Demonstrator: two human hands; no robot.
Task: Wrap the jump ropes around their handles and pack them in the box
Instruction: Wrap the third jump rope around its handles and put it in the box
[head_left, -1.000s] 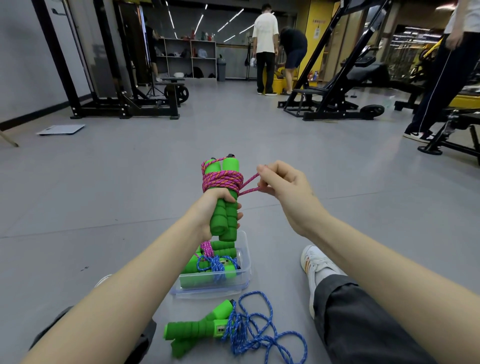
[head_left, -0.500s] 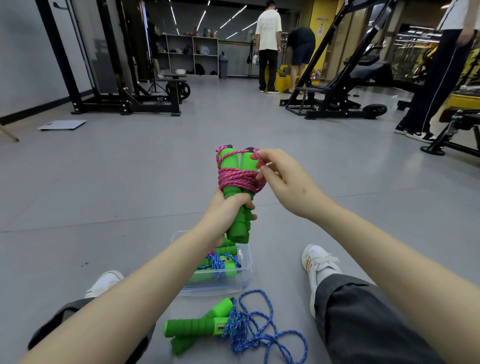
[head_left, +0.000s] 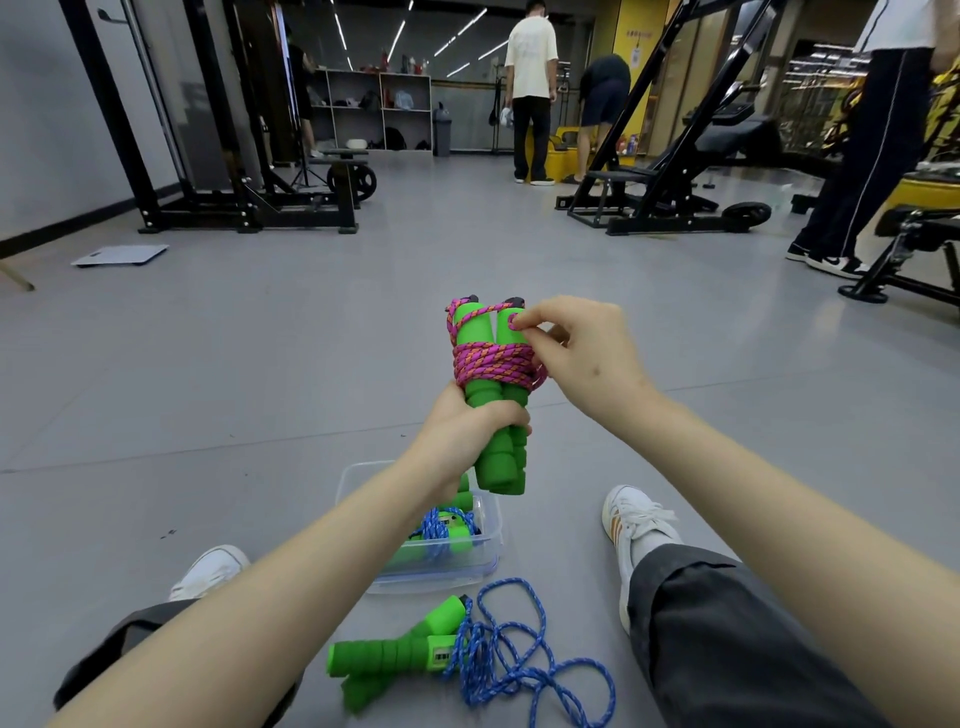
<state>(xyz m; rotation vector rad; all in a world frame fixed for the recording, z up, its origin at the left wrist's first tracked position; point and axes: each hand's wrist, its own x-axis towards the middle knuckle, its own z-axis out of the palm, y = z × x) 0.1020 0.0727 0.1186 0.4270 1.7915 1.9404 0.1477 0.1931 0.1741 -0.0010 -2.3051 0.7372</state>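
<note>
My left hand grips two green foam handles held upright side by side. A pink rope is coiled tightly around their upper half. My right hand pinches the rope's loose end against the top of the right handle. Below stands a clear plastic box on the floor, holding a wrapped blue-rope bundle with green handles. In front of the box lies a loose blue jump rope with its green handles, unwound on the floor.
I sit on a grey gym floor with my legs to either side of the box, white shoes showing. Weight machines and racks stand far back. People stand in the distance and at the right edge. A flat scale lies at far left.
The free rope end, stretched out to the right a second ago, has been wound in. My right hand moved in against the handles' top. The bundle shifted slightly right.
</note>
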